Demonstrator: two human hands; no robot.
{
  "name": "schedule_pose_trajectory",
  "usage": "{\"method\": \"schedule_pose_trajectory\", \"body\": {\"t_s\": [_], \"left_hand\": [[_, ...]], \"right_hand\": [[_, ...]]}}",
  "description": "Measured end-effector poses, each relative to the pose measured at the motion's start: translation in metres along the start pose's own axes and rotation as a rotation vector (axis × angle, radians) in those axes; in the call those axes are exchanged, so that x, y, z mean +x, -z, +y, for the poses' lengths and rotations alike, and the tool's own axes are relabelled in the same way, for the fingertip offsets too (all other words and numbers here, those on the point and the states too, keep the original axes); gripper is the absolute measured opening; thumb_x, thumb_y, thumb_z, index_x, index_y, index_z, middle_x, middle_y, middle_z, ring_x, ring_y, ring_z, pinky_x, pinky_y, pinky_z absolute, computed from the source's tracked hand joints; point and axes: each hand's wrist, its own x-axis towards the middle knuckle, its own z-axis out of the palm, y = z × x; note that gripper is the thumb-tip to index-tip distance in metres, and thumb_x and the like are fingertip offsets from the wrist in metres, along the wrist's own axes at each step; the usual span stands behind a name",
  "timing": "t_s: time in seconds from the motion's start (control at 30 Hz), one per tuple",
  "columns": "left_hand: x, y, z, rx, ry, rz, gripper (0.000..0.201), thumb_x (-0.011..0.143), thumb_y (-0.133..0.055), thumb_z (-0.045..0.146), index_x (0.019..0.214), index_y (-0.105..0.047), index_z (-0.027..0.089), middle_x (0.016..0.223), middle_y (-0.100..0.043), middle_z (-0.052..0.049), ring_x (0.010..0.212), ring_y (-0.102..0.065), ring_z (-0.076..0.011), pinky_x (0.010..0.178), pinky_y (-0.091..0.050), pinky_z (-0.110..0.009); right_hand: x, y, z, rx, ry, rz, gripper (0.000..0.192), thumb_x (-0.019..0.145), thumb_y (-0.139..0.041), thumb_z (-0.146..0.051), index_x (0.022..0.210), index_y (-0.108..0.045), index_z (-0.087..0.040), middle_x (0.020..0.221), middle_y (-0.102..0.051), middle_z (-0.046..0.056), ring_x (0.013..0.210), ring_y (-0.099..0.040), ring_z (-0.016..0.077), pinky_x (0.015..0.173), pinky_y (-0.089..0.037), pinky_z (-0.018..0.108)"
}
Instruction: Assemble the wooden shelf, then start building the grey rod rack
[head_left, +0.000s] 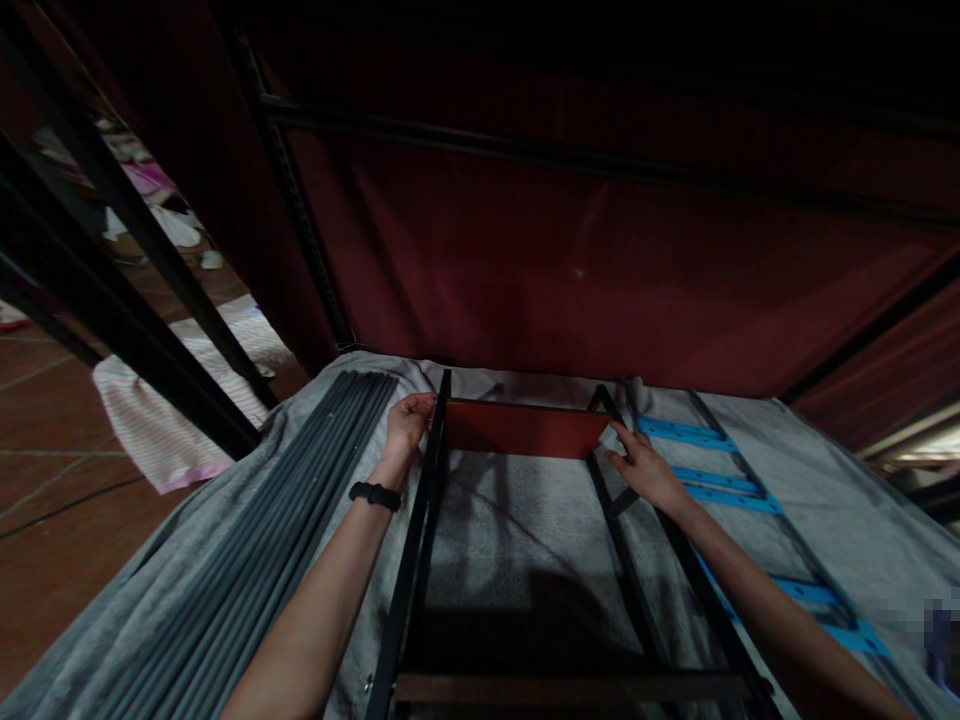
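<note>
A black metal frame point(417, 545) lies on a grey blanket point(517, 540), with two long rails running away from me. A red-brown panel point(525, 429) stands between the rails at the far end. My left hand point(409, 420), with a black wristband, grips the top of the left rail beside the panel's left edge. My right hand point(645, 468) rests with fingers spread on the right rail point(611, 520), its fingertips at the panel's right corner. A second brown crosspiece point(570, 687) spans the rails close to me.
A bundle of grey rods point(285, 520) lies left of the frame. Another black frame with blue crossbars point(712, 480) lies to the right. Dark red fabric and black poles point(300, 210) rise behind. A striped cloth point(165, 420) lies on the tiled floor at left.
</note>
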Motion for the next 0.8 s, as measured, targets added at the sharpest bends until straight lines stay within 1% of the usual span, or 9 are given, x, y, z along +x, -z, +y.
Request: {"method": "schedule_pose_trajectory", "body": {"t_s": [0.07, 0.13, 0.2, 0.3, 0.4, 0.5, 0.6, 0.7, 0.8], "left_hand": [[-0.002, -0.001, 0.002, 0.031, -0.009, 0.008, 0.051, 0.058, -0.076, 0.053, 0.090, -0.070, 0.013, 0.074, -0.067, -0.006, 0.062, -0.056, -0.0151, 0.058, -0.043, -0.026], [-0.003, -0.003, 0.004, 0.082, -0.028, 0.028, 0.048, 0.063, -0.073, 0.054, 0.090, -0.070, 0.013, 0.072, -0.066, -0.005, 0.062, -0.056, -0.0163, 0.059, -0.043, -0.026], [-0.003, -0.004, 0.006, 0.154, -0.058, 0.046, 0.038, 0.068, -0.071, 0.050, 0.081, -0.070, 0.015, 0.067, -0.064, -0.004, 0.062, -0.055, -0.0169, 0.060, -0.041, -0.026], [-0.002, -0.003, 0.010, 0.272, -0.121, 0.046, 0.021, 0.072, -0.068, 0.038, 0.069, -0.068, 0.017, 0.065, -0.063, -0.004, 0.066, -0.055, -0.0189, 0.063, -0.039, -0.026], [-0.001, 0.001, 0.013, 0.367, -0.193, 0.019, 0.010, 0.075, -0.065, 0.029, 0.072, -0.070, 0.020, 0.070, -0.066, -0.005, 0.075, -0.058, -0.0215, 0.070, -0.041, -0.027], [-0.001, 0.004, 0.014, 0.503, -0.296, -0.033, 0.013, 0.079, -0.060, 0.027, 0.080, -0.072, 0.022, 0.080, -0.071, -0.007, 0.081, -0.062, -0.0235, 0.078, -0.043, -0.028], [-0.001, 0.007, 0.014, 0.624, -0.370, -0.057, 0.022, 0.085, -0.056, 0.031, 0.093, -0.074, 0.022, 0.093, -0.074, -0.010, 0.089, -0.065, -0.0256, 0.080, -0.044, -0.028], [-0.003, 0.008, 0.014, 0.751, -0.378, -0.029, 0.032, 0.091, -0.049, 0.038, 0.103, -0.072, 0.020, 0.099, -0.074, -0.014, 0.093, -0.066, -0.0282, 0.078, -0.044, -0.030], [-0.005, 0.008, 0.014, 0.909, -0.356, -0.044, 0.035, 0.094, -0.044, 0.040, 0.098, -0.072, 0.019, 0.092, -0.073, -0.017, 0.088, -0.067, -0.0297, 0.072, -0.041, -0.030]], "right_hand": [[0.000, -0.001, 0.001, 0.011, 0.000, 0.006, 0.060, 0.093, -0.045, -0.039, 0.151, -0.041, -0.022, 0.116, -0.062, 0.011, 0.088, -0.066, 0.0224, 0.091, -0.049, 0.037], [0.001, -0.002, 0.002, 0.026, 0.002, 0.012, 0.060, 0.093, -0.046, -0.039, 0.150, -0.042, -0.022, 0.116, -0.062, 0.011, 0.088, -0.065, 0.0218, 0.092, -0.049, 0.037], [0.001, -0.002, 0.003, 0.037, 0.002, 0.013, 0.060, 0.092, -0.047, -0.038, 0.150, -0.042, -0.023, 0.116, -0.062, 0.010, 0.089, -0.065, 0.0213, 0.093, -0.049, 0.037], [0.002, -0.003, 0.004, 0.044, 0.004, 0.017, 0.058, 0.092, -0.048, -0.038, 0.149, -0.043, -0.024, 0.115, -0.062, 0.010, 0.090, -0.065, 0.0213, 0.093, -0.049, 0.037], [0.002, -0.003, 0.003, 0.040, 0.007, 0.015, 0.058, 0.093, -0.047, -0.038, 0.149, -0.044, -0.024, 0.114, -0.062, 0.010, 0.089, -0.066, 0.0211, 0.093, -0.049, 0.036], [0.001, -0.001, 0.002, 0.045, -0.006, 0.005, 0.059, 0.093, -0.047, -0.039, 0.150, -0.043, -0.023, 0.115, -0.062, 0.011, 0.088, -0.066, 0.0214, 0.093, -0.049, 0.037], [0.001, 0.000, 0.001, 0.055, -0.011, -0.005, 0.059, 0.093, -0.047, -0.039, 0.150, -0.043, -0.023, 0.116, -0.062, 0.011, 0.090, -0.066, 0.0222, 0.093, -0.049, 0.037], [0.001, 0.000, 0.002, 0.056, -0.010, -0.007, 0.058, 0.094, -0.046, -0.039, 0.149, -0.044, -0.022, 0.117, -0.061, 0.011, 0.092, -0.065, 0.0222, 0.093, -0.049, 0.037], [0.002, -0.002, 0.004, 0.059, -0.001, -0.010, 0.058, 0.093, -0.046, -0.039, 0.149, -0.044, -0.020, 0.119, -0.061, 0.012, 0.088, -0.065, 0.0215, 0.093, -0.050, 0.038]]}}
